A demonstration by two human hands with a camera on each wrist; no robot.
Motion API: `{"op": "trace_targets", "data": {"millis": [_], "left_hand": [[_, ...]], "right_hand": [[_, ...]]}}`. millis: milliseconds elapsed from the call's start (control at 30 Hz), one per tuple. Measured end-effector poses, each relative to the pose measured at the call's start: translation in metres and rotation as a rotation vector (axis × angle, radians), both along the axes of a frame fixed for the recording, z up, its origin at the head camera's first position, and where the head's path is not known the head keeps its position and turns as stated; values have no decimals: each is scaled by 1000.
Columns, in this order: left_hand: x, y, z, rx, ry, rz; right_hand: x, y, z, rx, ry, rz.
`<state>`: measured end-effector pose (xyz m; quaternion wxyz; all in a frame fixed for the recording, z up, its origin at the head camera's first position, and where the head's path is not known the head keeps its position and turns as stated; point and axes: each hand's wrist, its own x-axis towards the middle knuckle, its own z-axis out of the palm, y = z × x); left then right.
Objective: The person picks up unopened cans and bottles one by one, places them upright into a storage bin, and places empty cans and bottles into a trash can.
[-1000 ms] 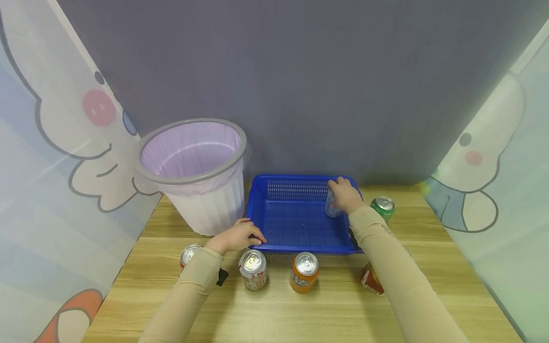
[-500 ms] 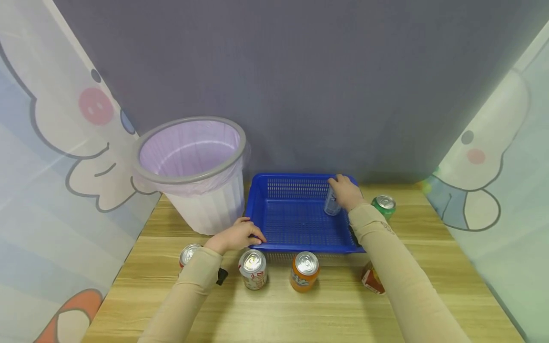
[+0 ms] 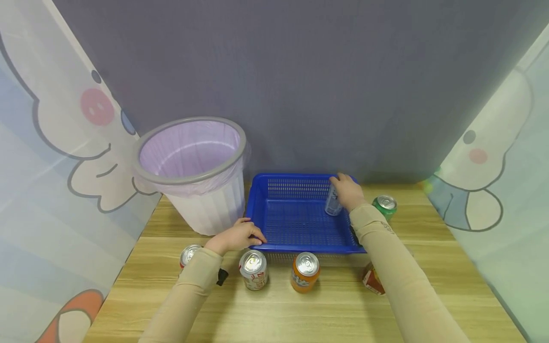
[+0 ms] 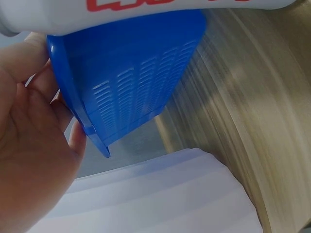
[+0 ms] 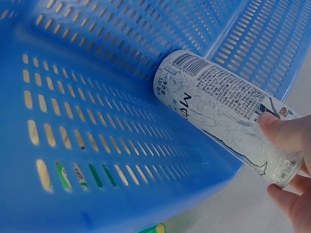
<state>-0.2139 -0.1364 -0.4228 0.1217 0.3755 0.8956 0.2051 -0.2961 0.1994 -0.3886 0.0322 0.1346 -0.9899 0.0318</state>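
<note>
My right hand (image 3: 348,193) grips a tall pale can (image 3: 332,204) around its upper end, with the thumb on the printed side (image 5: 233,116) in the right wrist view. The can stands in the back right corner of a blue basket (image 3: 300,248), its base by the perforated walls. At the basket's front left corner, my left hand (image 3: 238,236) holds the rim, fingers curled over the edge (image 4: 65,82) in the left wrist view. Close below that hand stands a white can with red lettering (image 3: 254,271). An orange can (image 3: 305,274) is in front of the basket.
A white bin (image 3: 206,209) with a purple liner stands left of the basket. A green can (image 3: 386,205) is to its right. A silver-topped can (image 3: 188,254) and a red package (image 3: 373,281) are partly hidden by the sleeves. A grey wall rises behind.
</note>
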Motion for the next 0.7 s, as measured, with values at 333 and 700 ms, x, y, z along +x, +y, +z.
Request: {"op": "trace_targets", "data": {"millis": [333,700], "left_hand": [[1,0,-1,-4,21,-2],[3,2,0,11,14,6]], "right_hand": [[-1,0,-1,-8,2,-11],[-3,1,-4,-26,-16,-55]]}}
